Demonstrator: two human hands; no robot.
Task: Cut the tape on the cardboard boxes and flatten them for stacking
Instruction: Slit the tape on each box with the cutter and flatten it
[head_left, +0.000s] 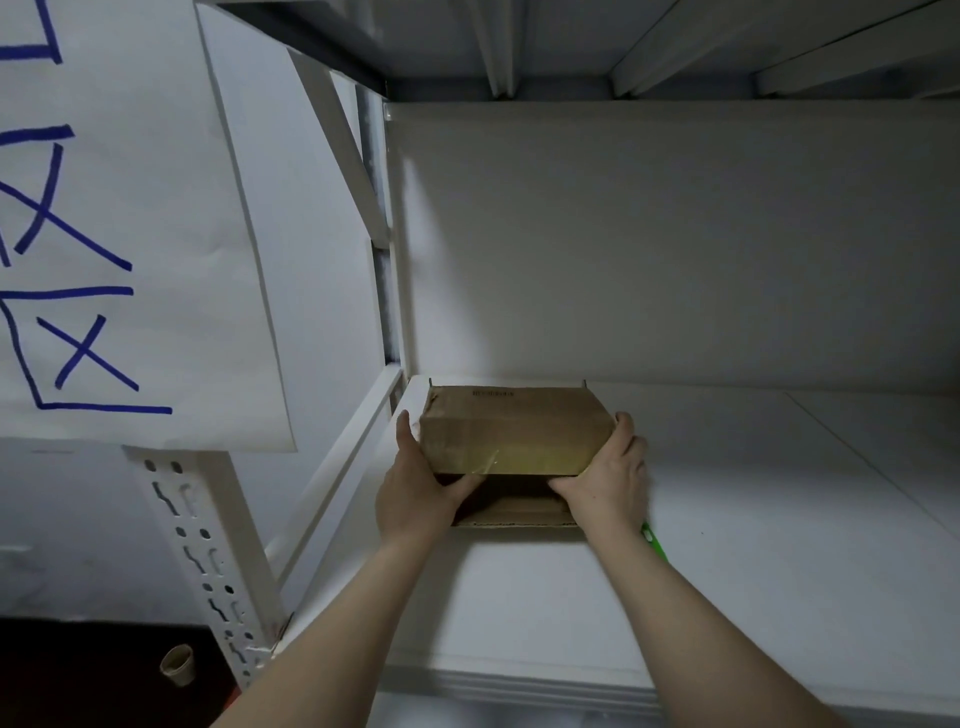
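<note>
Head camera: I see my left hand (415, 493) and right hand (610, 486) gripping the cardboard box (511, 431) by its two sides — it's at the back left of the white shelf (753, 545), open end toward me.

Brown cardboard box (511, 431) with yellowish tape (524, 460), white shelf (753, 545), blue-marked white paper (130, 234).

single head camera looks forward and down, close, into a shelf (727, 571) bay.
</note>
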